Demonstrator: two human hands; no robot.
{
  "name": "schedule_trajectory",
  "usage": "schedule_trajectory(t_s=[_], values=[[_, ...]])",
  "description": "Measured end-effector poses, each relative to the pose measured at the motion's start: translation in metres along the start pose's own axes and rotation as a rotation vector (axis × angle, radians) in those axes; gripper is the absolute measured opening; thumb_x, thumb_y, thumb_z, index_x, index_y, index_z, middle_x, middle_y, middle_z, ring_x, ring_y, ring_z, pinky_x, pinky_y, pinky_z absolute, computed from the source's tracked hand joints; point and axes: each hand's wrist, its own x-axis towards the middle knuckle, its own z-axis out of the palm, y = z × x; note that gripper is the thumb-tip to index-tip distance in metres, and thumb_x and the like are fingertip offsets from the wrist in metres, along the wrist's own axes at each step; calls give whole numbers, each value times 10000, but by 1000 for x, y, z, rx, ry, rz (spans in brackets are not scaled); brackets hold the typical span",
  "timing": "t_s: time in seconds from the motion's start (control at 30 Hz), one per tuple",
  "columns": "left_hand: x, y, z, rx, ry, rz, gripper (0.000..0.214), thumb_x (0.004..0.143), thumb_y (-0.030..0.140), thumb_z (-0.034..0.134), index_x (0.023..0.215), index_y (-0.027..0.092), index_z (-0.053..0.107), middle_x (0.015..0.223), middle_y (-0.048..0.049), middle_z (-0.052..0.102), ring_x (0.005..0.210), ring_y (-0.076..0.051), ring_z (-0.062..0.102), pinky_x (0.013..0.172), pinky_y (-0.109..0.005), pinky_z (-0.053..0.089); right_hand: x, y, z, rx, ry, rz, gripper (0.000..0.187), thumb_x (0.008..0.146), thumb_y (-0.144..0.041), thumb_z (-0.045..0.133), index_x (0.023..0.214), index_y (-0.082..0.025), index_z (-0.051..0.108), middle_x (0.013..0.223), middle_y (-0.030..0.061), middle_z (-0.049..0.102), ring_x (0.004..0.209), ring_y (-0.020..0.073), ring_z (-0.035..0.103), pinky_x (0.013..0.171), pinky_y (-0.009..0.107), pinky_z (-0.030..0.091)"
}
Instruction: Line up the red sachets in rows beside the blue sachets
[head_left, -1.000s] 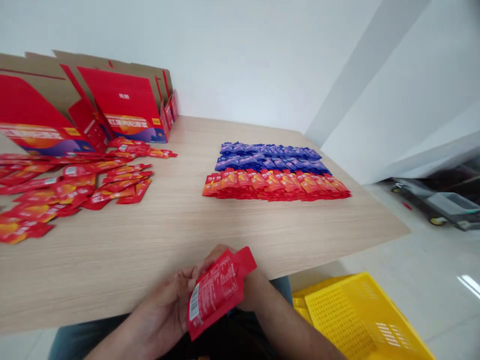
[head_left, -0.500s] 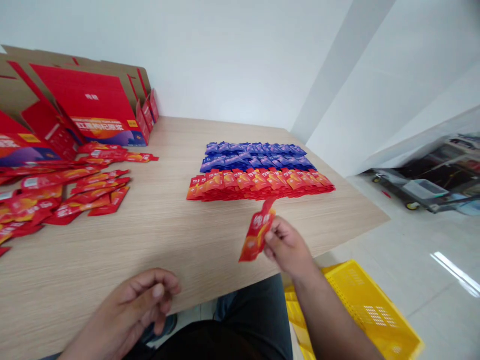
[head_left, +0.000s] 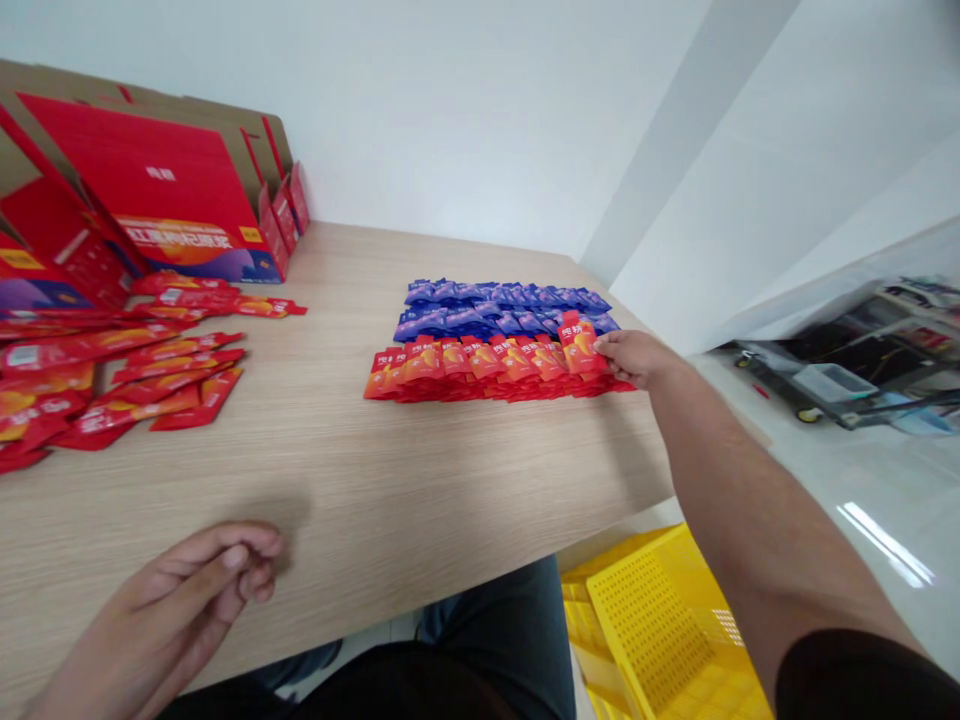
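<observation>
My right hand (head_left: 634, 358) reaches across the wooden table (head_left: 360, 470) and pinches an orange-red sachet (head_left: 579, 345) at the right part of the front row. That row of overlapping orange-red sachets (head_left: 465, 365) lies just in front of a band of blue-purple sachets (head_left: 499, 310). My left hand (head_left: 169, 610) hovers near the table's front edge, fingers loosely curled, holding nothing. Far to its left lie loose red sachets (head_left: 127, 375), scattered below a flattened red-printed cardboard box blank (head_left: 150, 180).
A yellow perforated plastic crate (head_left: 645, 640) sits on the floor beyond the table's right edge, below my right arm. A wheeled cart (head_left: 825, 385) with a clear bin stands on the tiled floor at the far right. White walls bound the table's back.
My right hand has carried the sachet forward from near the front edge onto the row's right part. My left hand has shifted left, and the view has turned slightly.
</observation>
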Motion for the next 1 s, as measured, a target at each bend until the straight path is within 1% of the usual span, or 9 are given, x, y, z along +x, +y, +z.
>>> schedule_trajectory(t_s=[0.17,0.37,0.5,0.67,0.73,0.8,0.9,0.97,1.0], values=[[3,-3,-4,35,19,-1,323,412,446,983,688,356,843,728,-47,749,685,-271,610,662,-425,576,18,1,9,-217,15,-11,239,899,-198,733,684,-200,630,420,-57,405,422,115,355,499,282,286],[2,-4,-3,32,20,13,339,401,484,1002,679,373,842,733,-39,759,677,-266,602,680,-439,579,34,2,9,-510,109,-127,204,850,-156,760,648,-157,727,502,7,525,618,175,534,670,326,377],[1,-4,-2,13,12,35,333,443,511,1011,698,378,843,731,-23,753,676,-240,589,668,-405,570,36,7,14,-626,115,-152,229,869,-199,748,643,-163,738,516,29,546,681,208,597,722,338,398],[3,-5,-4,25,34,19,313,419,479,993,666,372,833,720,-35,751,658,-261,596,660,-433,580,29,5,14,-681,150,-184,180,850,-196,721,674,-166,740,602,59,625,707,221,626,727,340,410],[5,-6,-6,28,24,17,310,429,473,991,681,374,838,724,-36,754,662,-263,601,674,-436,588,21,4,11,-664,200,-206,126,851,-194,694,745,-160,752,676,77,674,728,221,630,732,339,420],[6,-7,-9,27,-2,5,329,412,452,1006,685,368,842,729,-39,760,666,-263,605,683,-438,596,4,7,9,-570,297,-252,110,869,-214,662,828,-160,749,758,89,713,749,219,635,748,337,438],[6,-7,-9,11,-9,22,338,423,440,1018,705,370,846,778,-36,780,705,-264,628,692,-420,600,-38,23,16,-340,412,-329,158,901,-315,630,884,-178,708,813,86,728,744,217,630,762,343,469],[4,-6,-7,1,-14,39,331,435,453,1022,702,370,845,780,-32,775,712,-257,631,684,-403,599,-74,41,31,-222,390,-357,215,901,-401,609,876,-199,679,810,74,723,732,220,623,750,348,483],[3,-6,-6,-6,-12,50,321,453,465,1019,707,371,846,773,-30,769,709,-250,626,681,-393,598,-93,50,41,-180,348,-364,238,890,-433,600,865,-208,672,807,70,722,731,224,623,740,349,487]])
